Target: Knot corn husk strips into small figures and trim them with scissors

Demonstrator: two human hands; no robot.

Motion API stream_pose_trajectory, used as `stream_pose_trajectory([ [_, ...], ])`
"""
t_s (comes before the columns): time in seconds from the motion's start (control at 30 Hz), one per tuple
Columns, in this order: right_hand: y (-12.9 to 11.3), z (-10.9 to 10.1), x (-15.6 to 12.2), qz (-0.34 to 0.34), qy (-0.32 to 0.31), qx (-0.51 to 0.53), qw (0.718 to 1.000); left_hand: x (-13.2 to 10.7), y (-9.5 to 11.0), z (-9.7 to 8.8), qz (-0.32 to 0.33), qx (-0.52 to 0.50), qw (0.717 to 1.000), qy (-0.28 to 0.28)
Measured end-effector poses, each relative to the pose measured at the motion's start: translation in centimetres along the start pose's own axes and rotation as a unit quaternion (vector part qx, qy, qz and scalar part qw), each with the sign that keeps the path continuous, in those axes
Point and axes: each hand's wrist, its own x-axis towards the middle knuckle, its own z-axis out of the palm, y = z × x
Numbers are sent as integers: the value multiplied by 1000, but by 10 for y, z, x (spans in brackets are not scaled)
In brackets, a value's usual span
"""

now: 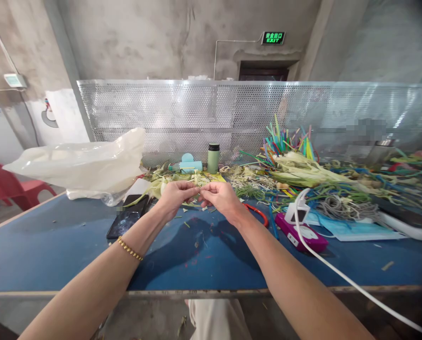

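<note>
Above the middle of the blue table [72, 255], my left hand [174, 197] and my right hand [222, 197] meet fingertip to fingertip. Both are closed in a pinch, and whatever lies between the fingers is too small to make out. Pale green husk-like leaves [156, 185] lie just behind my left hand. A black phone [128, 218] rests flat by my left forearm. Close to my right wrist is a red ring-shaped cord [262, 213], partly hidden by the arm. Small green scraps are scattered beneath my hands.
A purple power strip [308, 238] with a white charger and cable [345, 278] sits on the right, near a blue face mask [363, 230]. Husks [299, 170] and coloured strips [285, 141] pile up behind. A green bottle [213, 159] and cream plastic bag [80, 165] stand farther back.
</note>
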Motion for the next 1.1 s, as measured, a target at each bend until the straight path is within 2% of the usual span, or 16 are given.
stream_pose_trajectory([
  [0.13, 4, -1, 2, -14, 9, -67, 998, 0, 0, 0, 19, 36, 999, 24],
  [0.3, 5, -3, 3, -73, 28, -158, 984, 0, -1, 0, 17, 60, 998, 10],
  [0.43, 3, -3, 4, -107, 53, -200, 972, 0, -1, 2, 36, 78, 996, 14],
  [0.6, 2, -1, 3, -118, 69, -241, 961, 0, -1, 3, 46, 99, 994, 21],
  [0.97, 5, 0, -2, -173, 87, -409, 892, 2, -5, 0, 34, 159, 987, 15],
  [1.1, 3, 1, -5, -168, 82, -432, 882, 3, -8, 0, 48, 173, 983, 26],
])
